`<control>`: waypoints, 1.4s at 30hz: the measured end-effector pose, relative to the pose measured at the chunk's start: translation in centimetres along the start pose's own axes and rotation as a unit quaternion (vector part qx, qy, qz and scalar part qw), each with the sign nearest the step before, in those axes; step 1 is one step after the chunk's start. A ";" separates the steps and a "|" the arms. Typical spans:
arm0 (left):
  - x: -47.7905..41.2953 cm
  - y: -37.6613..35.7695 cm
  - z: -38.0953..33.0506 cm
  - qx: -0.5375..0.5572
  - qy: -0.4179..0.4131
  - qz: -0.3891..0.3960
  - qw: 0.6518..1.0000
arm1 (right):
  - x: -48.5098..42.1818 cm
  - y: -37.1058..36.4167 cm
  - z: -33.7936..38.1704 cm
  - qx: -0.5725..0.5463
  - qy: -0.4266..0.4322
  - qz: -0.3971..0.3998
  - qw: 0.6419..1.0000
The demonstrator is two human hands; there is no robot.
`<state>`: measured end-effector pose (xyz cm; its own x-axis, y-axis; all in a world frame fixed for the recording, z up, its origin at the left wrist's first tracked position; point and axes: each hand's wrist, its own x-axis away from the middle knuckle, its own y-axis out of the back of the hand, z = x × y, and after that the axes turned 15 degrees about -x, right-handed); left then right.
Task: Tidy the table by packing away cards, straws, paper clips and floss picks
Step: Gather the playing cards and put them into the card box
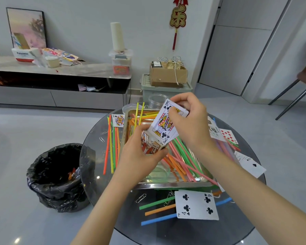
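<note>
My left hand (140,154) grips a card box (149,144) over the metal tray (175,185). My right hand (189,121) pinches a stack of cards (163,126), king of clubs on top, its lower end at the box's mouth. Coloured straws (180,160) lie in the tray, and more straws (111,147) lie on the glass to its left and in front. Loose cards lie about: a four of clubs (196,205) at the front, a two of spades (251,164) and a red diamonds card (229,136) at the right, a queen (118,120) at the back left. Paper clips (140,198) are scattered.
The round glass table (184,230) stands on a grey floor. A bin with a black bag (57,175) stands at its left. A clear jar (156,101) and a plastic cup (129,108) stand at the table's far edge. A chair leg (293,103) shows at the right.
</note>
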<state>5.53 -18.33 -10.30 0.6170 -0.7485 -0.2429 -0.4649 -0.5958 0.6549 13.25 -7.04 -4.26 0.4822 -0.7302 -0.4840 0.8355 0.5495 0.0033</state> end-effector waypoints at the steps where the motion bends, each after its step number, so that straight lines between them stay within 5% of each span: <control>1: -0.1 -0.1 0.1 -0.009 0.002 -0.005 1.000 | 0.3 0.1 -0.3 0.024 0.010 0.006 1.000; 4: -0.1 -0.6 0.3 -0.049 -0.004 -0.018 0.999 | 1.0 0.4 -0.8 0.085 0.013 0.016 0.996; 9: -0.1 -0.6 0.6 -0.081 -0.023 -0.041 0.996 | -0.2 1.4 -0.3 0.129 -0.124 0.067 0.982; 13: -0.3 -0.5 0.7 -0.083 -0.019 -0.037 0.996 | -0.6 2.4 0.8 0.117 -0.116 0.144 0.976; 27: -0.1 -0.5 0.4 -0.090 -0.049 -0.015 0.995 | -1.8 3.5 0.8 0.123 -0.143 0.169 0.967; 33: 0.3 -1.0 0.0 -0.015 -0.074 0.012 0.997 | -0.1 1.7 -0.3 -0.080 -0.122 0.024 0.989; 38: 0.1 -0.9 -0.2 0.036 -0.039 0.015 0.998 | -0.3 0.5 -0.6 -0.463 -0.277 -0.042 0.841; 42: 0.2 -0.7 -0.3 0.041 -0.033 0.010 0.999 | 0.4 -0.8 -0.8 -0.494 -0.291 -0.018 0.819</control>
<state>6.11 -17.97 -10.60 0.5653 -0.7767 -0.2779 -0.5292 -0.5999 0.6001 12.56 -7.41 -5.19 0.7463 -0.6648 0.0328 0.3693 0.3727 -0.8513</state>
